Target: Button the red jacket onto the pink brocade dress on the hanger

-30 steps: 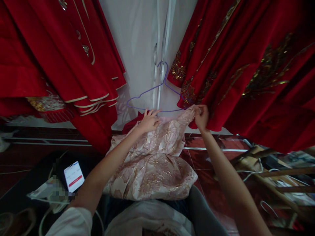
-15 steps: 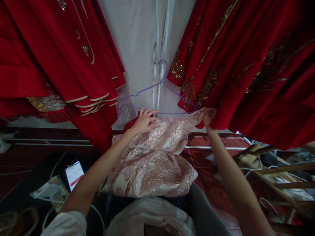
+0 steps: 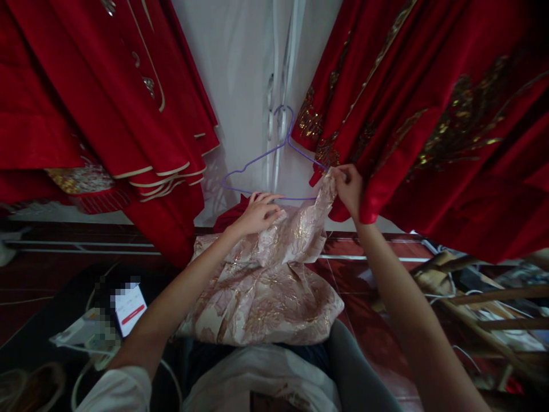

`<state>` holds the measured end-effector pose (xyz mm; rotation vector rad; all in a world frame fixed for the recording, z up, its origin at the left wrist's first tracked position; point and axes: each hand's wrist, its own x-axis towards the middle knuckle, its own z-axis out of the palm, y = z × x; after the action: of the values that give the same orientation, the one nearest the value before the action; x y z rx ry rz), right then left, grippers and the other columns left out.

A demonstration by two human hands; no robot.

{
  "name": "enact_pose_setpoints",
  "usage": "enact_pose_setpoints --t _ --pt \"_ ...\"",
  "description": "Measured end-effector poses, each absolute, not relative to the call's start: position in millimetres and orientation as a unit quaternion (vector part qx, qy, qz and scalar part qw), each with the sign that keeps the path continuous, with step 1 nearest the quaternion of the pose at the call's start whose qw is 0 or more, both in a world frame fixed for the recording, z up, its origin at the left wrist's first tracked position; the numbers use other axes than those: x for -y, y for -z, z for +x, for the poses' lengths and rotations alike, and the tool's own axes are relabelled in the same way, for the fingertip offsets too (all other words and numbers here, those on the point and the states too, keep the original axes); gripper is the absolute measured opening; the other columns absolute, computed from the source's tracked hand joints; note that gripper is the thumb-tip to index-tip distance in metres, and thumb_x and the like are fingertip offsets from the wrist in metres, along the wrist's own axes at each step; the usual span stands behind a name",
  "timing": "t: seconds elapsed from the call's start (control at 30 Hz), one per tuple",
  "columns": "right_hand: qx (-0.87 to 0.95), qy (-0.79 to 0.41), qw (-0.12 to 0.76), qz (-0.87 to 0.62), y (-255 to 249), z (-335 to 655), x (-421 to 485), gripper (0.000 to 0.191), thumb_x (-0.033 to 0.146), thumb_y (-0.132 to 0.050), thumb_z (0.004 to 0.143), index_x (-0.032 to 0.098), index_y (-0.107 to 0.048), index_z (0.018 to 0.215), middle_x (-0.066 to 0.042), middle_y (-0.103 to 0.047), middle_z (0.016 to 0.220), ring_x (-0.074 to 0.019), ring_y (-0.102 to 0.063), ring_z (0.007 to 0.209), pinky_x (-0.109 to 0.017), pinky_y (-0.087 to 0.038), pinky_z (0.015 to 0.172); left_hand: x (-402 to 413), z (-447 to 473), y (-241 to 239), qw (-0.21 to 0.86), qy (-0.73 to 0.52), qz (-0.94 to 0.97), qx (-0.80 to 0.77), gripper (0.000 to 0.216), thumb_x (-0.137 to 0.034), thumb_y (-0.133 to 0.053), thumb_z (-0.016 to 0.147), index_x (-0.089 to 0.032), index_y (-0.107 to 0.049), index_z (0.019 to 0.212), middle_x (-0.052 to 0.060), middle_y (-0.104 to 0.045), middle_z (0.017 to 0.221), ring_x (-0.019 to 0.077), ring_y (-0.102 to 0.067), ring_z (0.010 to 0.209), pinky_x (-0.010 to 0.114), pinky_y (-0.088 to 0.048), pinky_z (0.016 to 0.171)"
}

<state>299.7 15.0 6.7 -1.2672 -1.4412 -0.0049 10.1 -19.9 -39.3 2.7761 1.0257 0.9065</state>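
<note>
A pale pink brocade dress [image 3: 266,303] with gold leaf patterns lies bunched over my lap, its top edge raised toward a purple hanger [image 3: 261,153]. The hanger hangs by its hook from a white rail. My right hand [image 3: 350,187] pinches the dress's shoulder part up at the hanger's right end, which the cloth covers. Along the hanger's lower bar, my left hand [image 3: 259,215] rests on the dress's upper edge with fingers stretched and thumb apart. What lies under the left palm is hidden.
Red gowns hang on the left [image 3: 163,131] and right [image 3: 412,114], the right one close against my wrist. A lit phone [image 3: 129,309] and a clear plastic pouch [image 3: 86,332] lie on a dark surface at left. A wooden rack [image 3: 493,297] stands at lower right.
My right hand has moved left and up, carrying the dress's shoulder part onto the hanger's right end. My left hand has shifted slightly right. The hanger has swung a little rightward.
</note>
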Motion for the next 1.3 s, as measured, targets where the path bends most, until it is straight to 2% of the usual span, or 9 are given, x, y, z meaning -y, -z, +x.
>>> enact_pose_setpoints --t 0.2,0.27,0.37,0.47,0.57,0.67,1.0,1.3 --pt "0.661 -0.017 0.556 -0.504 -20.8 278.5 -18.2 0.020 0.042 -0.050 0.085 0.023 -0.051 0.079 -0.003 -0.057 0.074 -0.0189 -0.055 0.073 -0.033 -0.047 0.071 16.2 18.1 43.8 0.041 -0.334 0.875 -0.349 0.029 -0.041 -0.041 0.096 -0.025 -0.065 0.091 0.002 -0.058 0.132 0.0206 -0.047 0.124 0.052 -0.016 0.115" --pt "0.663 -0.011 0.547 -0.512 -21.4 282.7 -16.5 0.023 0.045 -0.051 0.085 0.023 -0.052 0.078 -0.002 -0.056 0.071 -0.0180 -0.054 0.070 -0.032 -0.046 0.069 9.3 9.7 41.8 0.043 -0.354 0.863 -0.357 0.030 -0.040 -0.039 0.097 -0.024 -0.065 0.094 0.003 -0.056 0.132 0.0193 -0.047 0.124 0.048 -0.021 0.114" --pt "0.655 0.009 0.541 -0.527 -24.8 289.8 -12.6 0.022 0.044 -0.053 0.085 0.023 -0.053 0.077 -0.001 -0.058 0.070 -0.0165 -0.053 0.065 -0.030 -0.046 0.067 -11.8 -20.9 44.0 0.019 -0.422 0.803 -0.420 0.029 -0.042 -0.046 0.094 -0.021 -0.065 0.093 0.007 -0.054 0.128 0.0205 -0.047 0.122 0.041 -0.031 0.109" --pt "0.654 0.022 0.536 -0.533 -29.2 294.3 -11.7 0.019 0.041 -0.055 0.084 0.023 -0.055 0.077 -0.001 -0.059 0.071 -0.0156 -0.055 0.065 -0.030 -0.046 0.069 -37.3 -68.6 56.6 0.005 -0.494 0.708 -0.505 0.027 -0.042 -0.053 0.089 -0.019 -0.067 0.090 0.009 -0.058 0.115 0.0219 -0.051 0.116 0.040 -0.035 0.105" --pt "0.660 0.020 0.535 -0.528 -29.7 297.9 -15.8 0.018 0.040 -0.055 0.085 0.023 -0.056 0.077 -0.001 -0.059 0.071 -0.0153 -0.055 0.065 -0.030 -0.045 0.069 -52.1 -113.0 72.5 0.062 -0.525 0.648 -0.547 0.029 -0.043 -0.050 0.088 -0.018 -0.066 0.087 0.007 -0.064 0.098 0.0199 -0.057 0.102 0.035 -0.042 0.095" --pt "0.662 0.013 0.543 -0.517 -26.2 301.8 -22.6 0.018 0.040 -0.056 0.084 0.023 -0.056 0.077 0.000 -0.058 0.071 -0.0155 -0.053 0.064 -0.030 -0.044 0.068 -53.4 -134.9 81.6 0.105 -0.533 0.629 -0.556 0.033 -0.047 -0.051 0.086 -0.018 -0.066 0.085 0.006 -0.068 0.090 0.0185 -0.059 0.091 0.032 -0.045 0.088" --pt "0.670 0.005 0.546 -0.502 -29.4 302.3 -18.8 0.020 0.041 -0.054 0.085 0.022 -0.054 0.078 0.001 -0.057 0.068 -0.0129 -0.050 0.061 -0.027 -0.041 0.062 -47.7 -124.8 78.4 0.119 -0.543 0.634 -0.537 0.045 -0.058 -0.044 0.088 -0.017 -0.065 0.088 0.002 -0.067 0.089 0.0169 -0.059 0.090 0.032 -0.047 0.086" --pt "0.667 0.005 0.547 -0.506 -30.3 302.0 -19.6 0.022 0.045 -0.054 0.084 0.023 -0.055 0.078 -0.001 -0.058 0.068 -0.0162 -0.055 0.066 -0.030 -0.046 0.067 -48.8 -123.3 75.1 0.121 -0.559 0.628 -0.528 0.040 -0.053 -0.048 0.086 -0.018 -0.067 0.091 0.006 -0.070 0.094 0.0183 -0.062 0.091 0.030 -0.048 0.085"
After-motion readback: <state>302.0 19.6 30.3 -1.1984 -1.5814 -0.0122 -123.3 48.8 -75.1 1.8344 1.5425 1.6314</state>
